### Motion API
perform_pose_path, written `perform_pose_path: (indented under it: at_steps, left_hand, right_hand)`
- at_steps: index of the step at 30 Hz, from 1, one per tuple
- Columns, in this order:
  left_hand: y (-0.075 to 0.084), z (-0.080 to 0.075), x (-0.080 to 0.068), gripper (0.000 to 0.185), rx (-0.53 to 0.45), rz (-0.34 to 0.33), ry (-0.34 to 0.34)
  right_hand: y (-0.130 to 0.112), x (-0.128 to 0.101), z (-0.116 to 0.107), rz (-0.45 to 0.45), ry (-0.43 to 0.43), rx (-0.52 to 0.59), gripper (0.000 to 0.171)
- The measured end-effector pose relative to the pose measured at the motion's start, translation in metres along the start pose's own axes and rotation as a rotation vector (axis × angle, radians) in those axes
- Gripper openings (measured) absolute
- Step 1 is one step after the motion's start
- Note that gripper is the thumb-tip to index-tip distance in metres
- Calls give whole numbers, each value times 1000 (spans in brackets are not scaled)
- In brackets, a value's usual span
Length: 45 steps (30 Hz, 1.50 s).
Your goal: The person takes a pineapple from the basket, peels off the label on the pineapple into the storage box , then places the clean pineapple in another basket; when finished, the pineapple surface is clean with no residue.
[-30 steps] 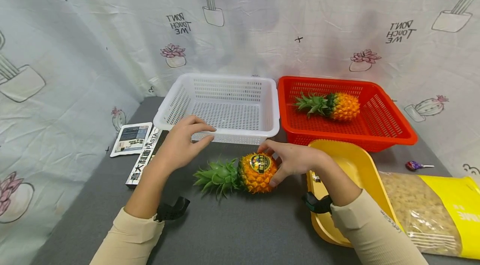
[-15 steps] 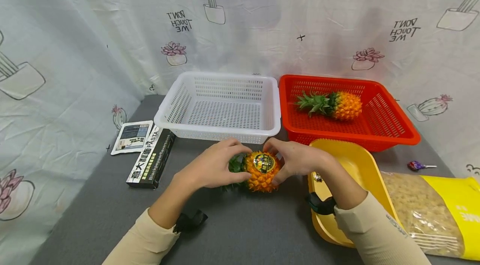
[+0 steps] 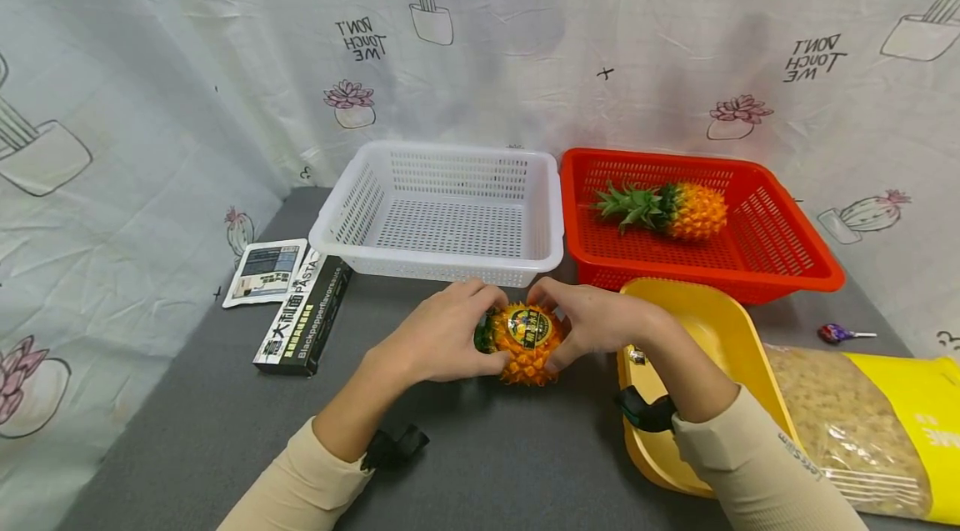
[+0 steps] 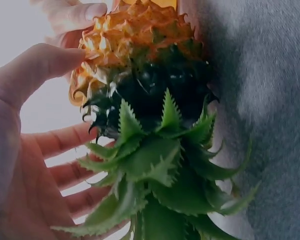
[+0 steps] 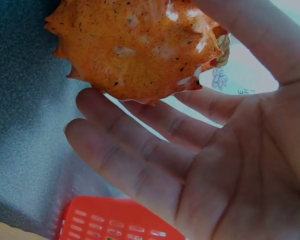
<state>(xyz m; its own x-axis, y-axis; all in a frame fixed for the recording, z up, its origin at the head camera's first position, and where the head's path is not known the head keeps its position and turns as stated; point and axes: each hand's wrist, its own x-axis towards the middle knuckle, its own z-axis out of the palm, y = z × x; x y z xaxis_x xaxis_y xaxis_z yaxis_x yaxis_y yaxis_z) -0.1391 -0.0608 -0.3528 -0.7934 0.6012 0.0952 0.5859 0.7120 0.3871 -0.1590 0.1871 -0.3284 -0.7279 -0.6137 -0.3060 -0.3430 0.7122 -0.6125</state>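
Head view was used for the count: two baskets were seen side by side at the back of the grey tabletop point(image 3: 480, 464), one white basket point(image 3: 450, 214) and one red basket point(image 3: 757, 264). One large bag of pasta point(image 3: 862, 423) and one yellow tray point(image 3: 712, 348) were placed at the right. One black pasta box point(image 3: 303, 323) and one flat sachet point(image 3: 264, 273) were laid at the left. Two pineapples were counted: a second pineapple point(image 3: 667, 212) was laid on its side in the red basket, and the pineapple point(image 3: 527, 343) in hand was found on the tabletop, just in front of the white basket. One lollipop point(image 3: 836, 334) was seen at the far right.

The pineapple was held between two hands. The left hand point(image 3: 438, 339) was curved round its leafy end, with the fingers loosely spread and the thumb pressed on the orange rind, as shown in the left wrist view point(image 4: 140, 45). The right hand point(image 3: 592, 327) was cupped round the base, with fingers slightly parted and bent beneath the fruit point(image 5: 135, 45) and the thumb laid over the top.
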Motion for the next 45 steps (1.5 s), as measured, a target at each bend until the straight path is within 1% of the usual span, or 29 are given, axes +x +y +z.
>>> perform_pose_path:
  at_steps: [5, 8, 11, 14, 17, 19, 25, 27, 33, 41, 45]
  left_hand:
    - [5, -1, 1, 55, 8, -21, -26]
    - [7, -2, 2, 54, 7, -32, -35]
    - [8, -2, 3, 54, 10, -43, -45]
    - [8, -3, 3, 55, 16, -53, -51]
    - [9, -3, 3, 54, 16, -56, -55]
    - [10, -3, 3, 54, 10, -56, -58]
    - [11, -3, 2, 54, -4, -58, -62]
    - [11, -3, 2, 54, -4, -59, -62]
    - [11, -4, 2, 53, 0, -58, -62]
    - [12, -4, 1, 53, -4, -57, -60]
    - [11, -3, 1, 54, -5, -53, -52]
  right_hand:
    - [-3, -4, -4, 4, -24, 16, 75]
    - [-6, -8, -9, 17, -4, 54, 72]
    - [-9, -9, -13, -20, 67, 62, 57]
    - [-12, -7, -16, -77, 138, 29, 37]
    - [-12, -3, -15, -101, 163, -10, 22]
    - [-13, -1, -14, -100, 162, -29, 17]
    - [-14, 1, -9, -62, 156, -52, 17]
    - [-14, 1, -9, -66, 156, -59, 18]
    - [-16, 3, -9, -66, 166, -79, 12]
    - [-20, 3, -9, -78, 194, -52, 11]
    - [-22, 3, -9, -78, 201, -8, 10]
